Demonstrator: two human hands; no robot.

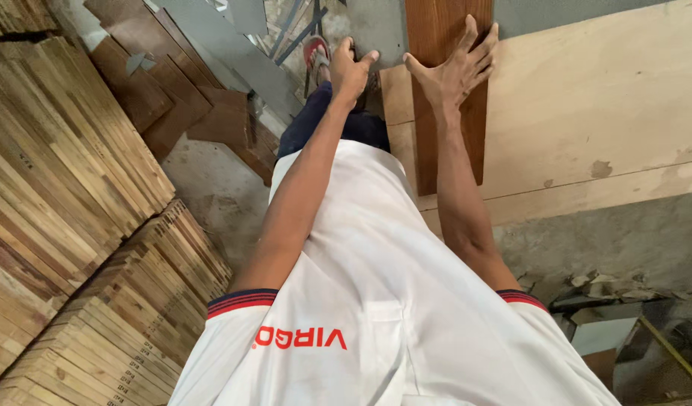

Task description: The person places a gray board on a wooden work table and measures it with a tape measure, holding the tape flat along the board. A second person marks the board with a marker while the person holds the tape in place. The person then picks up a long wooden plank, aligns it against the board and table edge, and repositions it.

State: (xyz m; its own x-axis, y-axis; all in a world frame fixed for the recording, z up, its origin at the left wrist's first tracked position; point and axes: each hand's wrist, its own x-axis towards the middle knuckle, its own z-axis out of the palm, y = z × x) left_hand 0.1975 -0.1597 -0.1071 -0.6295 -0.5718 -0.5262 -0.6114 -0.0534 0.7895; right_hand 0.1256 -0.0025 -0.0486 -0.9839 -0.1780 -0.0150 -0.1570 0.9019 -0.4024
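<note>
The right hand [457,71] lies flat on a dark brown board [447,113], its grip spread wide: fingers fanned out across the upper part of the wood, thumb stretched toward the board's left edge. Nothing is pinched; the palm simply presses on the surface. The board runs lengthwise away from the person, resting on a pale plywood table [586,98], with its near end jutting a little below the hand and wrist (the far end passes out of view at the top).

The left hand [350,71] sits just left of the board, apart from it, fingers curled loosely with the thumb pointing toward the board's edge; whether it holds anything cannot be told. Beneath it shows a foot in a red sandal [316,56] on the concrete floor [218,203].

To the left stand tall stacks of light wooden slats [83,225], with several dark brown panels [173,83] leaning behind them.
</note>
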